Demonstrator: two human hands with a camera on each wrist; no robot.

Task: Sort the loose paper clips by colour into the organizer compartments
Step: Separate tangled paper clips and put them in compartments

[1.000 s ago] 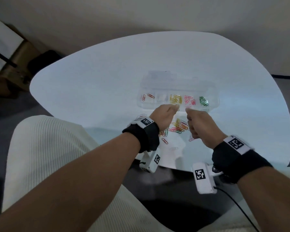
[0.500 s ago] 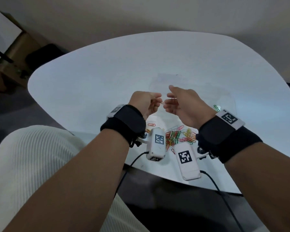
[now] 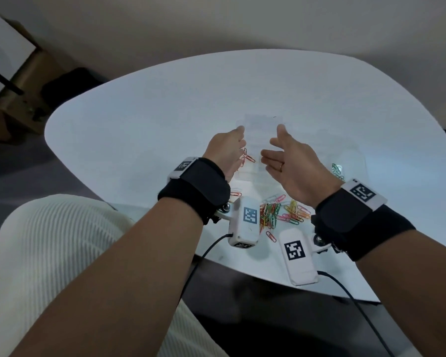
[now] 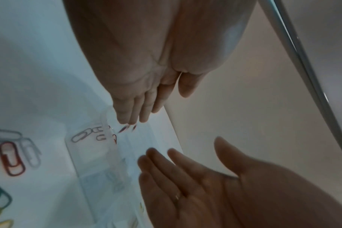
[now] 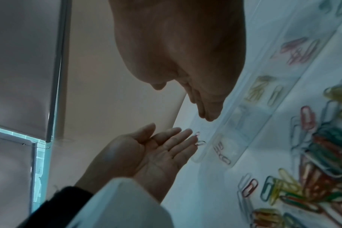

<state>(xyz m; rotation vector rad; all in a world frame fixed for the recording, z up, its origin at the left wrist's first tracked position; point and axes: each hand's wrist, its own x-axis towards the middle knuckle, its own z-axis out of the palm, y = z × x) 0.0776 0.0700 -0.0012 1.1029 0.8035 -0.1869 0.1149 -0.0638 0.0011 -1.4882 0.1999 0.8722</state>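
Two hands hover over the white table [image 3: 144, 130], palms turned toward each other above the clear organizer [image 3: 355, 153]. Left hand [image 3: 227, 153] has its fingers straight and together, holding nothing; two red clips [image 3: 247, 158] show just past its fingertips, at the organizer's left end, and whether they lie in a compartment or are falling I cannot tell. Right hand [image 3: 291, 163] is spread loosely, thumb up, also holding nothing, with one ring on a finger.

From the right wrist view the organizer's single row of compartments shows silver clips [image 5: 222, 152] at the near end, yellow clips [image 5: 258, 88] further along and pink clips [image 5: 297, 50] beyond; exact numbers are too blurred to count. A few green clips [image 3: 336, 170] sit in the right-end compartment.

One mixed pile of loose clips [image 3: 281, 212] lies on the table near the person's edge, between the wrists, with one red clip [image 3: 235, 194] apart on its left.
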